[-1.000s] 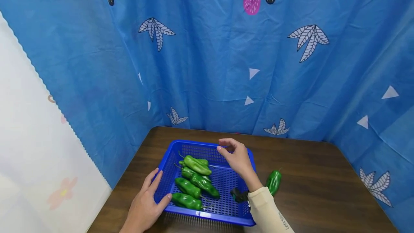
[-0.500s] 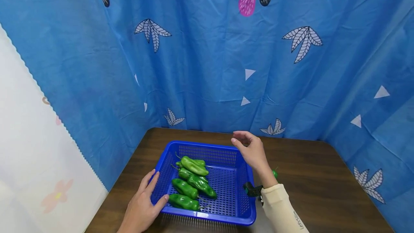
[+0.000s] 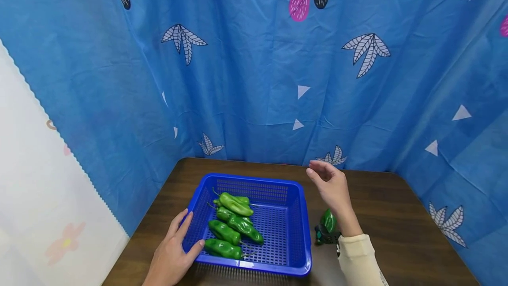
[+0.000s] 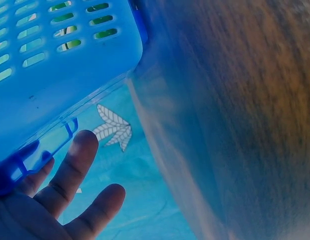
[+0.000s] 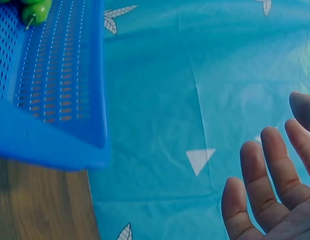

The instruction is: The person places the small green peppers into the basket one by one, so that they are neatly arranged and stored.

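Note:
A blue plastic basket (image 3: pixel 259 269) sits on the table, with several green peppers (image 3: pixel 223 232) along its left side. My left hand (image 3: pixel 170 250) rests against its left rim near the front corner, fingers spread along the outside and thumb over the edge. In the left wrist view, fingers (image 4: pixel 82 155) stretch out beside the basket's outer wall and side handle. To the right of the basket, my right hand (image 3: pixel 331 184) hovers over the table with loosely bent fingers and nothing in it. Below its wrist, a single green pepper (image 3: pixel 328 221) lies on the table, partly hidden by the wrist camera.
The brown wooden table (image 3: pixel 377 198) reaches back to a blue patterned curtain (image 3: pixel 254 79). A white cloth (image 3: pixel 51 180) hangs at the left. A black wrist camera (image 3: pixel 326 235) juts out from under my right wrist.
My right hand has moved rightward from above the basket to over the table beyond its right rim. The left hand has stayed at the basket's left rim. The head view has shifted slightly.

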`<state>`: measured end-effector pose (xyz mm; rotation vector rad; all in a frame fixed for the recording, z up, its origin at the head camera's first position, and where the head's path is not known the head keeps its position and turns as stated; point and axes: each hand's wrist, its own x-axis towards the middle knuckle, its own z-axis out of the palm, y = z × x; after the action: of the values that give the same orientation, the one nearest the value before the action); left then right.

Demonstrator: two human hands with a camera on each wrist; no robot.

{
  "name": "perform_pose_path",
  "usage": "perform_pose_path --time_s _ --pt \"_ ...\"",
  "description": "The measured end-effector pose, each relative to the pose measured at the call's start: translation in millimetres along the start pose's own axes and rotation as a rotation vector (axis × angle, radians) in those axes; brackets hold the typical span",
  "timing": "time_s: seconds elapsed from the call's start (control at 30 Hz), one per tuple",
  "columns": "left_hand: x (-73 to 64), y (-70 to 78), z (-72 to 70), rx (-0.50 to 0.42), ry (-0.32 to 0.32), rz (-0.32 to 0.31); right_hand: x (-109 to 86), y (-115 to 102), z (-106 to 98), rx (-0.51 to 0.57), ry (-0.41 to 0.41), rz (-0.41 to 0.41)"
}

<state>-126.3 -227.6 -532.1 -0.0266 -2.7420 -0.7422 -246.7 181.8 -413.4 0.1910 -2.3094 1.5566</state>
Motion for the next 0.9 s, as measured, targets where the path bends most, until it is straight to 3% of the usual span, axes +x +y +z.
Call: perform_pose_path --time_s 0.53,0.9 --pt "0.5 0.1 -0.9 0.005 0.041 0.029 -12.6 27 -22 -0.042 0.092 0.07" --pt "0.4 -0.1 0.5 0.002 0.012 0.007 -28.4 49 -28 -0.119 0.09 0.17"
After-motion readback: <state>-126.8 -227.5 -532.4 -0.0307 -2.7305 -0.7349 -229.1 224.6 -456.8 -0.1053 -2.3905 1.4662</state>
